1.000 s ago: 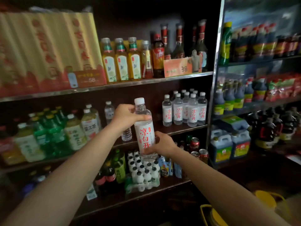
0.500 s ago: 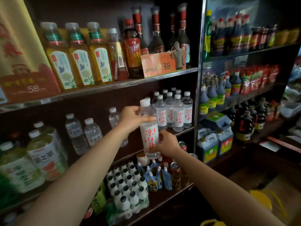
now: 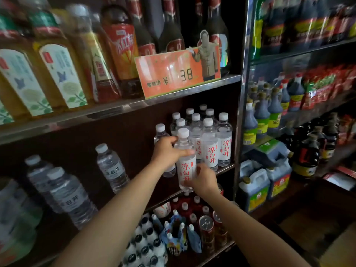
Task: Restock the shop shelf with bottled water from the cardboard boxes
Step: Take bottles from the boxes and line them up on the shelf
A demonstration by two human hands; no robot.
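Since the earlier frame, both hands have carried the water bottle [image 3: 185, 160] rightward and closer to the middle shelf [image 3: 224, 169], beside the cluster of matching bottles [image 3: 208, 139] near its right end. Left hand [image 3: 167, 151]: fingers curled round the bottle's upper body, below the white cap. Right hand [image 3: 202, 181]: fingers wrapped round the lower body, near the base. Bottle attitude: upright, at the shelf's front edge; contact with the shelf cannot be determined. Orange price card [image 3: 178, 71]: standing on the shelf above.
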